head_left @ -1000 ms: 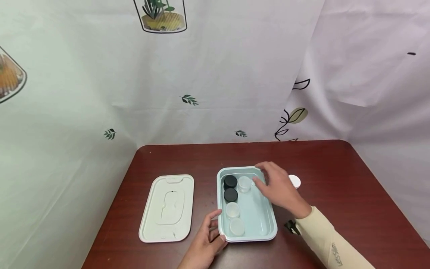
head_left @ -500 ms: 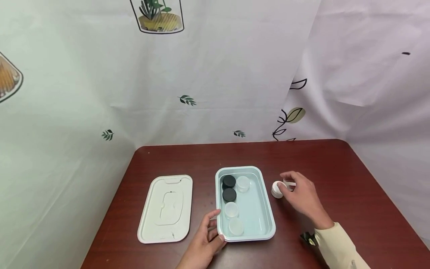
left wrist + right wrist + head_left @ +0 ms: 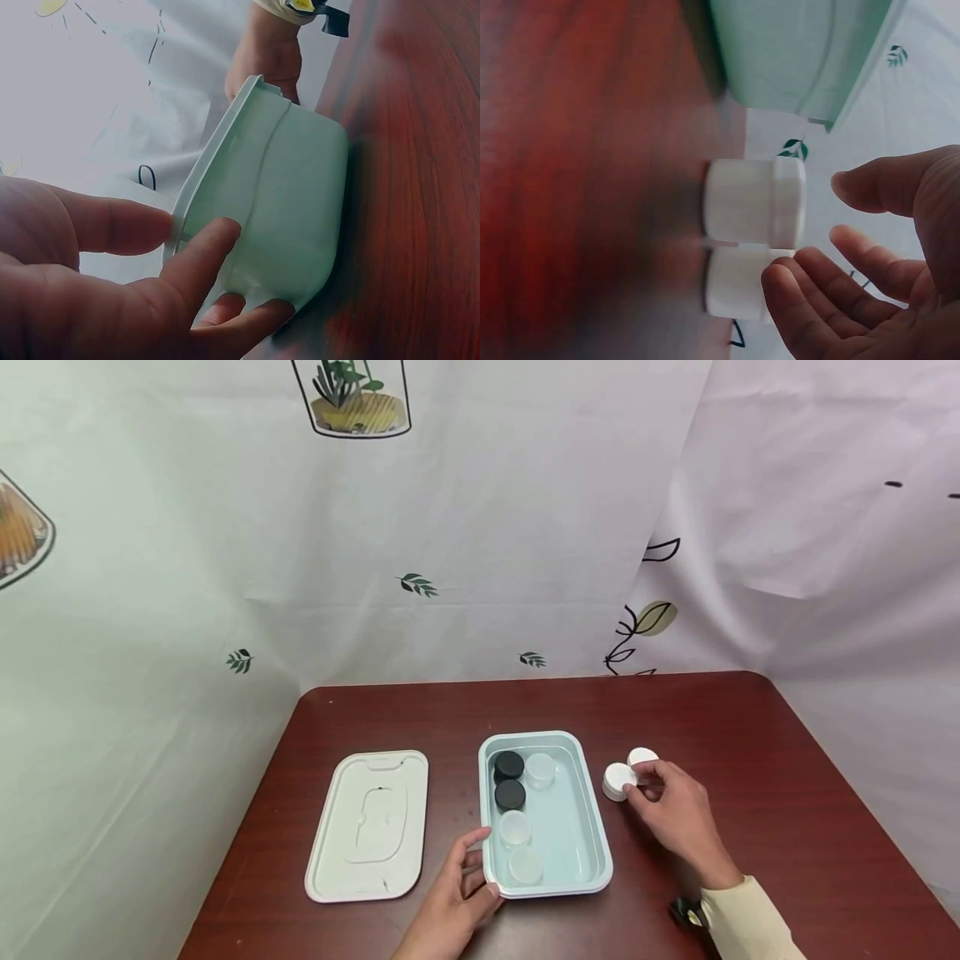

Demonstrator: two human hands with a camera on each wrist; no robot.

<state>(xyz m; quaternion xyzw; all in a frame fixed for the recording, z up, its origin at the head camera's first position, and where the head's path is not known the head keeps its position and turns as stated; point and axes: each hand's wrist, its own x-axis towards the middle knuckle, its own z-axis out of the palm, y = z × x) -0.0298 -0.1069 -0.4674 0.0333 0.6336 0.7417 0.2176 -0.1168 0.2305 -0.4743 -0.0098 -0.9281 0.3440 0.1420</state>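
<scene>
— What's in the grip, from your end?
— On my feed the right hand point(image 3: 675, 810) stands loosely spread, holding nothing, beside two white cylindrical plastic jars point(image 3: 619, 778); I can't tell whether a fingertip touches them. The left hand point(image 3: 453, 893) rests bent fingers on the rim and outer wall of the pale blue rectangular plastic tray point(image 3: 573, 843).
— Inside it?
— I see two black round containers point(image 3: 509, 766) and three translucent round ones point(image 3: 515, 828). Left of it, a flat white rectangular lid point(image 3: 367, 827) lies on the reddish-brown wood-grained table point(image 3: 712, 718).
</scene>
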